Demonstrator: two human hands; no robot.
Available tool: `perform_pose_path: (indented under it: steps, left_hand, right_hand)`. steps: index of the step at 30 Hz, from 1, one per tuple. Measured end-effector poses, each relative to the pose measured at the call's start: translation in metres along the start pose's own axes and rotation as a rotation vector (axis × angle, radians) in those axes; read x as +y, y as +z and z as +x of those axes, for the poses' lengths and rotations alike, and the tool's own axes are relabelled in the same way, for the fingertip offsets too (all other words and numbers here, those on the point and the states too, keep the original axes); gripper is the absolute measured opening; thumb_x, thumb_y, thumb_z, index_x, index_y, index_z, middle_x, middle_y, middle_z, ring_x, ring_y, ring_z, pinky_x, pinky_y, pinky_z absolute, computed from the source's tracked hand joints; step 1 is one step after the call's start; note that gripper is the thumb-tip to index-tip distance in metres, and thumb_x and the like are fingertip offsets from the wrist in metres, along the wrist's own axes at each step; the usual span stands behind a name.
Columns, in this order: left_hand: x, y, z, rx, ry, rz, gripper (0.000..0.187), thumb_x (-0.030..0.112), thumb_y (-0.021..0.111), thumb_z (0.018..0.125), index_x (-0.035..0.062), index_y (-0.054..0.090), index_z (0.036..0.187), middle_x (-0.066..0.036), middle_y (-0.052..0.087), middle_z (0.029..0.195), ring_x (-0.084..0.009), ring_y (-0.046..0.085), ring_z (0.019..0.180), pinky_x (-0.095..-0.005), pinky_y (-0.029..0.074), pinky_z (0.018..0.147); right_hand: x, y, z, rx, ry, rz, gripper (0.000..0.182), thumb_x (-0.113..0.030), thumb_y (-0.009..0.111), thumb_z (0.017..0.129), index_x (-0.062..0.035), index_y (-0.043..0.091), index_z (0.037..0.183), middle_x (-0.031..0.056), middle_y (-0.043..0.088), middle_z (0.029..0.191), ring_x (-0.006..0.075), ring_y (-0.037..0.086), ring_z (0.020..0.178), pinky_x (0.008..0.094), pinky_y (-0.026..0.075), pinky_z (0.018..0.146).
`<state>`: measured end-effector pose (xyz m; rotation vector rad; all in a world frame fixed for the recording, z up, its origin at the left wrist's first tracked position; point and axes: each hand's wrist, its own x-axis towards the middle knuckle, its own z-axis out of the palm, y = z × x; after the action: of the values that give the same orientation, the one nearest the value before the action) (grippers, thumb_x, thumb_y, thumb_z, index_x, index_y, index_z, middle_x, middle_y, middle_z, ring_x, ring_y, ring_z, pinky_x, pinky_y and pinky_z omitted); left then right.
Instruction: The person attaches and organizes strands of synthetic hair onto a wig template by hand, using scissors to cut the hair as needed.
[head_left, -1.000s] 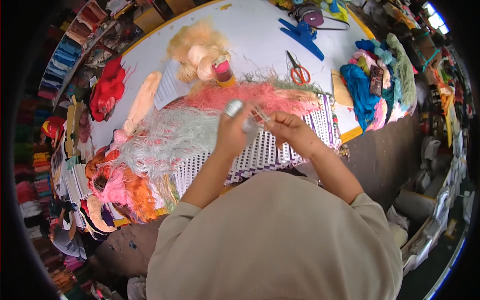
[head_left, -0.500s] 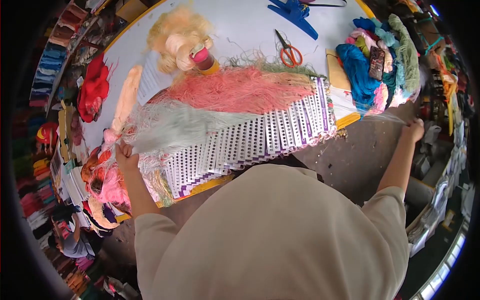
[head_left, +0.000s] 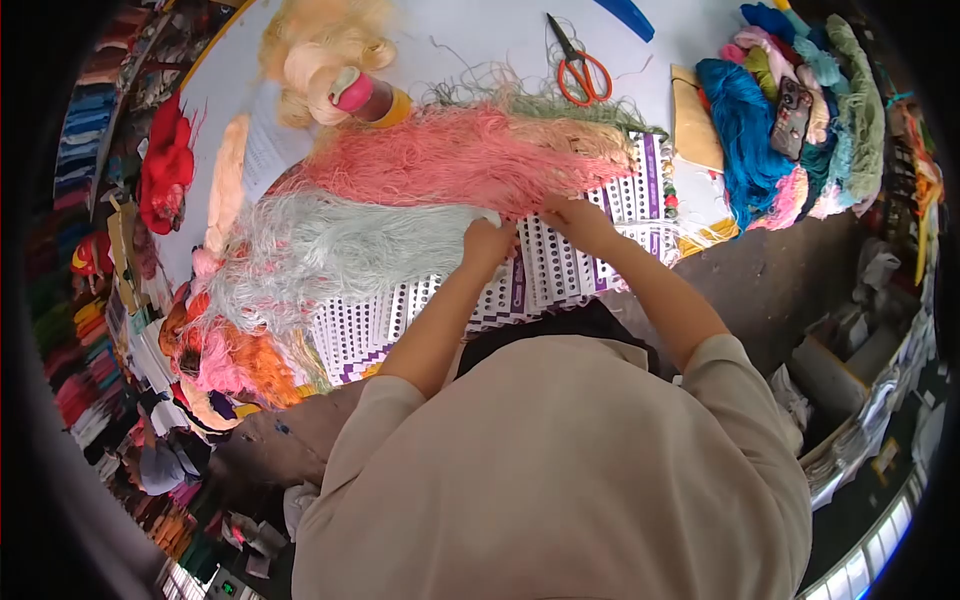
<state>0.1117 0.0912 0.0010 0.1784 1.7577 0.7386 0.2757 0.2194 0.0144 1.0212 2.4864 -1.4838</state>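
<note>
Pale grey-white thread (head_left: 340,245) lies spread over the left part of a row of punched white cards (head_left: 560,262) with purple bands. My left hand (head_left: 488,243) is closed at the right end of this thread. Just right of it, my right hand (head_left: 580,222) has its fingers bent together at the lower edge of the coral-pink thread (head_left: 430,160); what its fingertips hold is too small to make out. Behind the pink thread is some green thread (head_left: 510,98). Loose white strands cross the cards' right end.
Red-handled scissors (head_left: 582,80) and a cone of thread (head_left: 370,98) stand or lie beyond the pink thread. Cream skeins (head_left: 320,55) are at the back left. A phone (head_left: 792,118) rests on coloured skeins (head_left: 738,140) at the right. Red skeins (head_left: 168,170) lie far left.
Both hands have come in from far apart to the middle of the cards. The grey-white thread now lies flatter, and the view has shifted closer to the table.
</note>
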Motion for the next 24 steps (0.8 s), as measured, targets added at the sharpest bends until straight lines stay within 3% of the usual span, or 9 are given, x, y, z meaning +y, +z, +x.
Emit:
perform_pose_path:
  steps: [2,3,6,9,11,12,16,18,24]
  left_hand:
    - [-0.02,0.01,0.022,0.266,0.356,0.435,0.033,0.025,0.066,0.083,-0.0024,0.065,0.065,-0.012,0.062,0.056,-0.0217,0.061,0.05,-0.0349,0.045,0.048]
    - [-0.018,0.01,0.021,0.266,0.348,0.438,0.033,0.025,0.066,0.083,-0.0024,0.065,0.065,-0.012,0.062,0.056,-0.0217,0.061,0.05,-0.0349,0.045,0.048]
    - [0.003,0.009,-0.006,0.3,0.374,0.476,0.039,0.032,0.062,0.086,-0.0054,0.065,0.075,-0.026,0.065,0.073,-0.0411,0.063,0.067,-0.0481,0.05,0.068]
    - [0.013,0.015,-0.016,0.186,0.318,0.411,0.034,0.029,0.06,0.087,-0.0039,0.066,0.08,-0.024,0.065,0.071,-0.0387,0.064,0.063,-0.0457,0.051,0.067]
    - [0.014,0.027,-0.013,0.119,0.175,0.195,0.029,0.026,0.062,0.086,-0.0016,0.066,0.076,-0.014,0.064,0.059,-0.0223,0.062,0.049,-0.0343,0.047,0.051]
    - [0.012,0.027,-0.008,0.121,0.203,0.357,0.024,0.022,0.062,0.086,-0.0007,0.065,0.081,-0.011,0.065,0.064,-0.0187,0.06,0.049,-0.0319,0.046,0.048]
    - [0.013,0.028,-0.009,0.05,0.201,0.07,0.018,0.019,0.063,0.086,0.0017,0.064,0.081,-0.008,0.061,0.064,-0.0151,0.055,0.048,-0.0293,0.041,0.044]
    - [0.02,0.027,-0.012,-0.047,-0.053,-0.259,0.016,0.017,0.064,0.086,0.0033,0.062,0.078,-0.004,0.055,0.06,-0.0127,0.048,0.045,-0.0272,0.034,0.041]
    - [0.014,0.027,-0.004,-0.158,-0.036,-0.436,0.01,0.007,0.062,0.086,0.0036,0.06,0.077,-0.003,0.052,0.06,-0.0113,0.043,0.044,-0.0266,0.028,0.04]
  right_hand:
    - [0.01,0.013,0.01,0.008,-0.02,0.017,0.018,-0.025,0.057,0.092,-0.0126,0.061,0.103,0.0149,0.066,0.087,0.0343,0.064,0.08,0.0434,0.05,0.07]
    - [0.01,0.012,0.014,-0.008,-0.018,0.002,0.017,-0.025,0.056,0.092,-0.013,0.061,0.103,0.0147,0.066,0.086,0.0344,0.064,0.08,0.0435,0.05,0.069]
    - [0.01,0.006,0.016,-0.039,-0.001,0.014,0.017,-0.026,0.055,0.092,-0.0135,0.061,0.102,0.0143,0.066,0.084,0.0348,0.064,0.08,0.044,0.05,0.069]
    - [0.013,0.005,0.016,-0.052,-0.018,0.034,0.016,-0.026,0.055,0.093,-0.0137,0.061,0.102,0.014,0.066,0.084,0.035,0.064,0.08,0.0445,0.05,0.069]
    - [0.014,0.006,0.019,-0.055,-0.053,0.036,0.017,-0.026,0.054,0.093,-0.0137,0.061,0.102,0.0139,0.065,0.084,0.035,0.063,0.079,0.0446,0.05,0.069]
    - [0.015,0.006,0.02,-0.063,-0.06,-0.001,0.017,-0.027,0.054,0.093,-0.0136,0.06,0.103,0.0143,0.065,0.084,0.0351,0.063,0.08,0.0445,0.05,0.069]
    - [0.014,0.001,0.02,-0.111,-0.031,0.005,0.017,-0.026,0.054,0.094,-0.0127,0.06,0.102,0.0161,0.065,0.085,0.0353,0.063,0.081,0.0438,0.05,0.07]
    - [0.014,-0.004,0.019,-0.133,-0.031,0.063,0.015,-0.023,0.055,0.093,-0.0116,0.059,0.102,0.0159,0.065,0.085,0.035,0.063,0.08,0.0431,0.05,0.069]
    - [0.02,-0.006,0.024,-0.149,-0.065,0.196,0.012,-0.015,0.059,0.09,-0.0087,0.054,0.099,0.0131,0.064,0.084,0.0318,0.063,0.076,0.0402,0.049,0.069]
